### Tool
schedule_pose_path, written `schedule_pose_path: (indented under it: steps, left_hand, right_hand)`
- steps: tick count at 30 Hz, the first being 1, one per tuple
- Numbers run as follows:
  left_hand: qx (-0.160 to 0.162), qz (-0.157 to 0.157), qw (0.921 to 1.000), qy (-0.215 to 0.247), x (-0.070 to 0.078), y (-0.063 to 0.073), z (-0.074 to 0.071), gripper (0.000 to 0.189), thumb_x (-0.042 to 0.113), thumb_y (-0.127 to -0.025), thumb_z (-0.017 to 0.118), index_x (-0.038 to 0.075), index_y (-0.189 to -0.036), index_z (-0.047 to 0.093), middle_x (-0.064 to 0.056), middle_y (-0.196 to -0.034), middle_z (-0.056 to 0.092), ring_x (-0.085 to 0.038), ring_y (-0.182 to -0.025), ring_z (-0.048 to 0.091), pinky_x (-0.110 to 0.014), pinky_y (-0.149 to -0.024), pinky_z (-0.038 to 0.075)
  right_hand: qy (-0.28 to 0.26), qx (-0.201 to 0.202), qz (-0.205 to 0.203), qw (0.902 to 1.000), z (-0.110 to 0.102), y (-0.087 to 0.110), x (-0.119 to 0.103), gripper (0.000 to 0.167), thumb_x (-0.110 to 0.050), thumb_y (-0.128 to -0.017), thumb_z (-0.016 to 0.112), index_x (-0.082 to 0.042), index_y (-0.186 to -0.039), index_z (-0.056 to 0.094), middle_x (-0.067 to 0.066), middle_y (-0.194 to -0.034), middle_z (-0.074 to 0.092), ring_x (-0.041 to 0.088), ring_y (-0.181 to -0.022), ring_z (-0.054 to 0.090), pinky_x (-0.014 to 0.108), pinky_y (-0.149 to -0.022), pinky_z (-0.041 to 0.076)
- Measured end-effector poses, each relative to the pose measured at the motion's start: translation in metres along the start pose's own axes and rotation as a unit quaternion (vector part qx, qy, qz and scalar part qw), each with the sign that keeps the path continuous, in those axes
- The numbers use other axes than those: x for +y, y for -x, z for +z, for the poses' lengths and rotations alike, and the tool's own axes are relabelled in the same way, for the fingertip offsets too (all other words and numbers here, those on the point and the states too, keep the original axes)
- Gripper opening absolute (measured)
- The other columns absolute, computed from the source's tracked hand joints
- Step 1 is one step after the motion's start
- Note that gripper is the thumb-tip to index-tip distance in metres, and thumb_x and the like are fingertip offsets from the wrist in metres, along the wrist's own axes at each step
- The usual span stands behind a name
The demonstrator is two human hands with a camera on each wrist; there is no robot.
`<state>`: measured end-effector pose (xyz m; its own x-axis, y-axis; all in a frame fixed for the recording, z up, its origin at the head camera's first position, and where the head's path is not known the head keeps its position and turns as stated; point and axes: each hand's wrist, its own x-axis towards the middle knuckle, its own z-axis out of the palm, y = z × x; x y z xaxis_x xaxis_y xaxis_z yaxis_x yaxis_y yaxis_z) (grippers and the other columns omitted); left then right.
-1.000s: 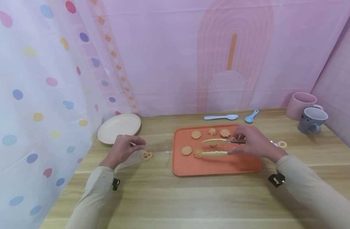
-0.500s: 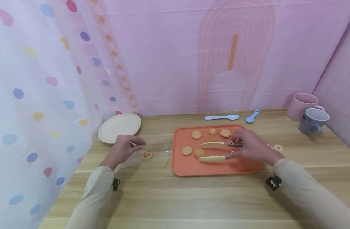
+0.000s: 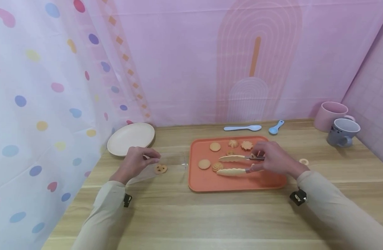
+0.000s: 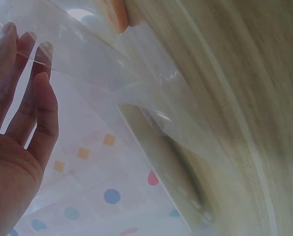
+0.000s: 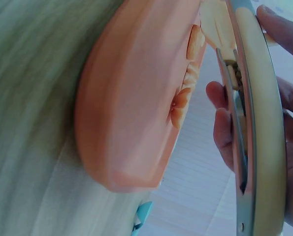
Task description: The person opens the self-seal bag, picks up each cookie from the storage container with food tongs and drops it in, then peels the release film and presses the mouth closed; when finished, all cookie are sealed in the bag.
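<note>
My left hand (image 3: 137, 163) pinches the edge of a clear plastic bag (image 4: 141, 73), lifting it off the wooden table. A pretzel-shaped cookie (image 3: 160, 169) lies within the bag's outline. My right hand (image 3: 274, 159) grips cream tongs (image 3: 231, 172) with metal inner strips, seen close in the right wrist view. Their two arms are spread over the orange tray (image 3: 238, 186). A swirl cookie (image 3: 217, 167) sits by the tip of the nearer arm; whether they touch I cannot tell. A cream ring (image 3: 303, 162) shows at the tongs' tail end.
Two plain round cookies (image 3: 204, 164), a small star-shaped cookie (image 3: 233, 143) and a flower-shaped cookie (image 3: 246, 145) lie on the tray. Behind it are a pale blue spoon (image 3: 242, 128) and a measuring spoon (image 3: 276, 127). A white plate (image 3: 131, 139) stands left, pink (image 3: 330, 115) and grey mugs (image 3: 343, 132) right.
The right hand has shifted slightly left with the tongs, whose arms now stand a little nearer the person, off the swirl cookie's middle. The left hand has barely moved.
</note>
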<state>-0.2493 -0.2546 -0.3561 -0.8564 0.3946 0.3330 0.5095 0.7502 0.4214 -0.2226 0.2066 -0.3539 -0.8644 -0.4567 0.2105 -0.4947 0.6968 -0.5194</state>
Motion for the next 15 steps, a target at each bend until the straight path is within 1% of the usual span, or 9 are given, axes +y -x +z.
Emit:
schedule_pose_path:
  steps: [2,5,6,9,15]
  left_hand:
    - [-0.002,-0.001,1.0000,0.002,0.000,-0.001,0.000,0.008,0.005,-0.081,0.081,0.006,-0.090,0.080,-0.008,-0.089,0.080,-0.021,-0.081,0.076,-0.021,-0.066,0.059]
    - [-0.003,-0.002,1.0000,0.005,0.000,-0.001,0.001,0.008,0.005,-0.081,0.081,0.006,-0.090,0.080,-0.007,-0.088,0.080,-0.021,-0.081,0.076,-0.020,-0.067,0.059]
    - [-0.003,-0.002,1.0000,0.005,0.000,-0.001,0.001,0.008,0.005,-0.081,0.081,0.006,-0.090,0.080,-0.007,-0.088,0.080,-0.021,-0.081,0.076,-0.020,-0.067,0.059]
    - [-0.003,-0.003,1.0000,0.007,0.000,-0.001,0.003,0.008,0.005,-0.081,0.081,0.006,-0.089,0.080,-0.007,-0.088,0.080,-0.020,-0.081,0.076,-0.020,-0.067,0.059]
    - [-0.004,0.002,0.9999,0.012,0.002,-0.001,0.004,0.009,0.004,-0.081,0.081,0.004,-0.090,0.079,-0.009,-0.088,0.080,-0.022,-0.081,0.076,-0.023,-0.067,0.060]
  right_hand:
    - [0.000,0.001,-0.008,1.0000,0.000,-0.002,-0.002,0.029,-0.027,-0.069,0.093,-0.013,-0.080,0.070,-0.001,-0.074,0.064,0.011,-0.071,0.055,0.026,-0.065,0.047]
    - [0.001,0.002,-0.022,0.9998,0.000,-0.005,-0.007,0.036,-0.029,-0.069,0.093,-0.013,-0.070,0.061,-0.002,-0.066,0.051,0.009,-0.066,0.041,0.022,-0.059,0.035]
    - [0.001,0.002,-0.027,0.9996,0.000,-0.006,-0.008,0.038,-0.029,-0.069,0.093,-0.012,-0.068,0.058,-0.003,-0.065,0.049,0.009,-0.065,0.040,0.022,-0.058,0.034]
    - [0.007,0.004,-0.034,0.9994,0.000,-0.010,-0.010,0.041,-0.029,-0.069,0.092,-0.011,-0.069,0.056,-0.003,-0.065,0.047,0.008,-0.066,0.040,0.022,-0.058,0.033]
    - [0.006,0.006,-0.038,0.9993,-0.002,-0.018,-0.013,0.037,-0.030,-0.070,0.092,-0.013,-0.071,0.059,0.000,-0.067,0.052,0.011,-0.067,0.043,0.022,-0.059,0.036]
